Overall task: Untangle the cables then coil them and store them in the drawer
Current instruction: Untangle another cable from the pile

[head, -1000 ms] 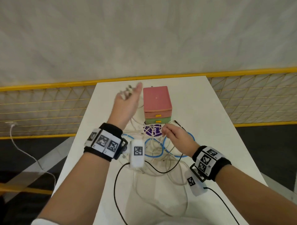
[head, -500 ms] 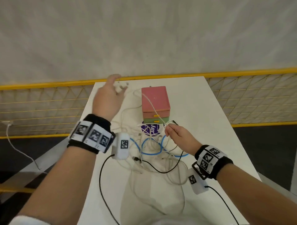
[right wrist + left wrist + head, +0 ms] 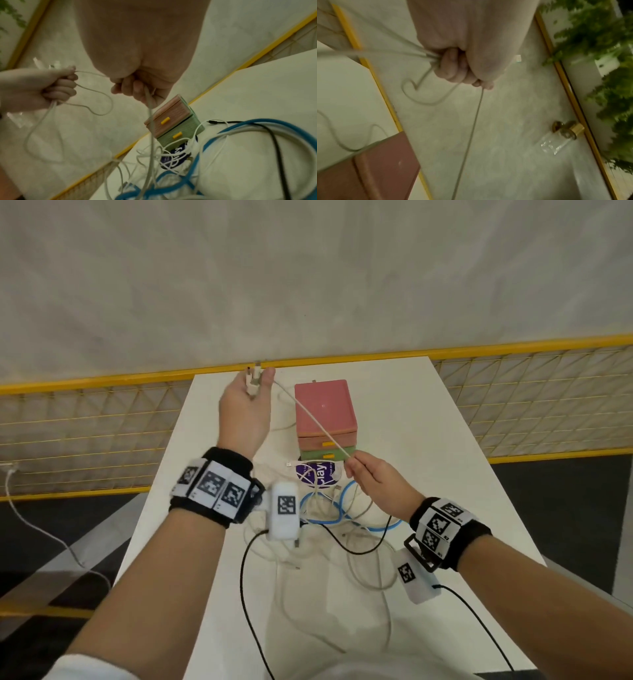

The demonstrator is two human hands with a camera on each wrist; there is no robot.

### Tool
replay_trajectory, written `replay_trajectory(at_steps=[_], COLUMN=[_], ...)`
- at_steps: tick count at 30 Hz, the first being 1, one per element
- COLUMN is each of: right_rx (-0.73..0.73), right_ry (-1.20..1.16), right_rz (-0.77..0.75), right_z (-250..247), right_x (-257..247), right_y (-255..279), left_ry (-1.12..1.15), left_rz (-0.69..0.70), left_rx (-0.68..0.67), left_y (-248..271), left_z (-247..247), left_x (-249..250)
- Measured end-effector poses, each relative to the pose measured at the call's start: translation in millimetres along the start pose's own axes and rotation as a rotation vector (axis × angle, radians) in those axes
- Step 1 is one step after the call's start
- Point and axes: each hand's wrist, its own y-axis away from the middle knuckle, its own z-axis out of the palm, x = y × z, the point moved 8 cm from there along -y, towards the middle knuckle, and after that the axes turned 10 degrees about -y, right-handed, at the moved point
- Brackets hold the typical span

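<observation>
My left hand (image 3: pixel 248 397) is raised over the table's far left, fingers curled round a white cable (image 3: pixel 313 421) and its plugs (image 3: pixel 254 380); in the left wrist view the fist (image 3: pixel 458 67) grips several strands. That cable runs taut across the pink and green drawer box (image 3: pixel 325 419) to my right hand (image 3: pixel 368 477), which pinches it just in front of the box. In the right wrist view the pinched white cable (image 3: pixel 150 112) drops into a tangle of white, blue (image 3: pixel 329 520) and black (image 3: pixel 356 547) cables on the white table (image 3: pixel 428 457). Both drawers are closed.
A round purple-and-white lid (image 3: pixel 317 474) lies under the tangle, in front of the drawer box. Yellow mesh railing (image 3: pixel 85 436) borders the table's far side. Black wrist-camera leads (image 3: pixel 246 594) trail over the near table. A loose white cable (image 3: pixel 37 529) hangs off at the left.
My left hand has swung away to the far left edge of the table and pulled the white cable taut over the drawer box. My right hand has risen slightly, still pinching it.
</observation>
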Motion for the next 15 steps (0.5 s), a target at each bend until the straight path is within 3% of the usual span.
replay_trajectory(at_steps=[2, 6, 7, 10, 13, 15], right_rx=[0.002, 0.025, 0.026, 0.005, 0.006, 0.008], right_ry=[0.031, 0.003, -0.009, -0.028, -0.021, -0.012], right_rz=[0.005, -0.050, -0.065, -0.119, -0.140, -0.147], right_z=[1.2, 3.0, 3.4, 5.0, 4.3, 4.3], right_x=[1.3, -23.1, -28.3, -38.0, -39.2, -38.8], right_y=[0.6, -5.3, -6.9, -7.9, -5.2, -5.7], left_ry=[-0.149, -0.270, -0.292, -0.258, -0.252, -0.303], left_rz=[0.119, 0.385, 0.385, 0.302, 0.358, 0.369], left_rx=[-0.012, -0.522, -0.592, -0.639, -0.765, -0.778], left_y=[-0.4, 50.5, 59.4, 58.9, 59.1, 56.3], left_z=[-0.1, 63.1, 73.5, 77.9, 77.8, 74.5], left_x=[7.4, 19.1, 16.6, 6.5, 9.6, 8.8])
